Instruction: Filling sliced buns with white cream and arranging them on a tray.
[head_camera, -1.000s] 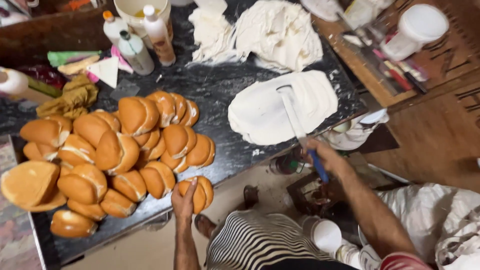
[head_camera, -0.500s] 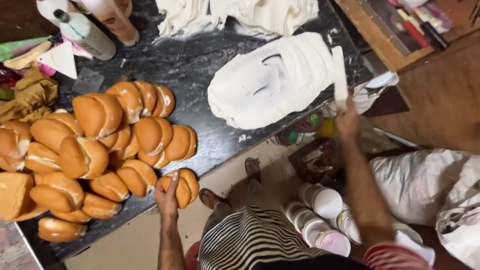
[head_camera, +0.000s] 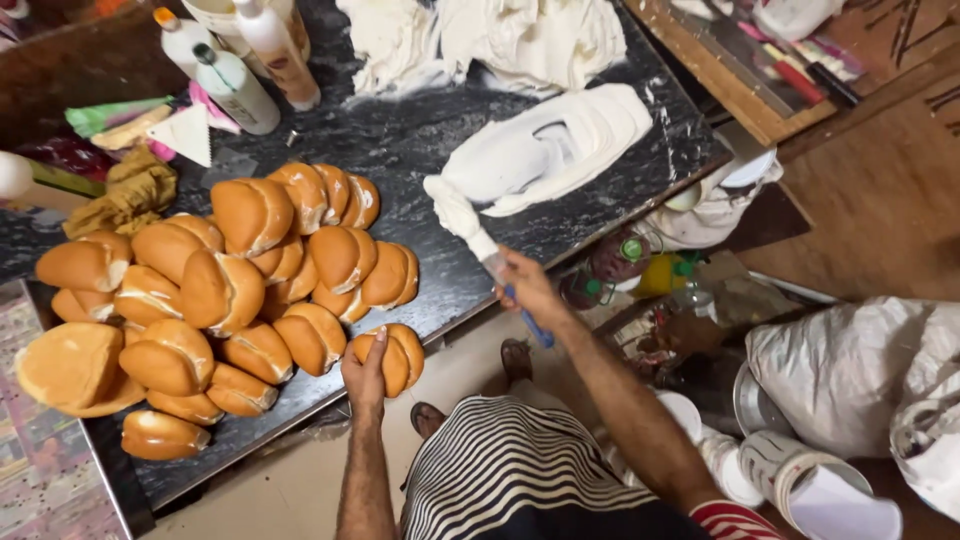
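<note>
Head camera looks down on a black speckled stone counter (head_camera: 400, 150). On its near edge the left hand (head_camera: 366, 368) has its fingers closed around a split golden-brown bread bun (head_camera: 392, 356), just right of a big heap of similar buns (head_camera: 200, 290). Right hand (head_camera: 528, 288) grips the blue handle of a flat knife (head_camera: 478, 240); its blade carries thick white cream. Beyond it a spread mass of white cream (head_camera: 550, 145) lies on the counter.
</note>
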